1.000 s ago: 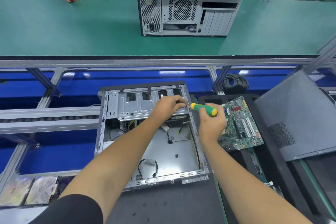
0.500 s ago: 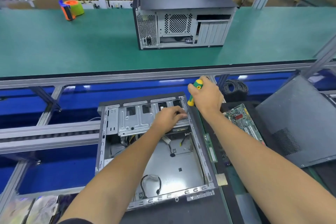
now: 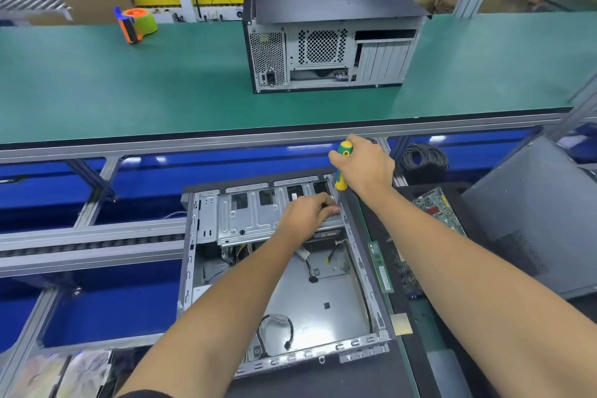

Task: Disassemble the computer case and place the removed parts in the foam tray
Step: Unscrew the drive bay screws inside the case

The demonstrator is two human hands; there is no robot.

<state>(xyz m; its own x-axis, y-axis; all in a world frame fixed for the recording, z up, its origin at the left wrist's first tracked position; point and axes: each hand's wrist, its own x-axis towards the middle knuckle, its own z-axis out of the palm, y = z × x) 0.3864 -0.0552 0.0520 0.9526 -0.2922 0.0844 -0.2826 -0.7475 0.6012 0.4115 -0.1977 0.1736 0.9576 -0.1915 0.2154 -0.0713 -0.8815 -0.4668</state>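
Screwdriver [image 3: 341, 168] now upright — right hand [image 3: 365, 165] gripping

We find the case floor [image 3: 323, 297] open from above; loose cables [image 3: 274, 329] and the drive cage [image 3: 255, 216] obstruct, and clearance beneath the cage appears tight.

Tape dispenser [image 3: 135, 24] on green bench [image 3: 129, 87]

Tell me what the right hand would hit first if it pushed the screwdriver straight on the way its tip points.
Probably the metal drive cage at the open case's far right corner, right beside the left hand's fingers. The right hand holds the screwdriver tip-down there; exact depth is unclear.
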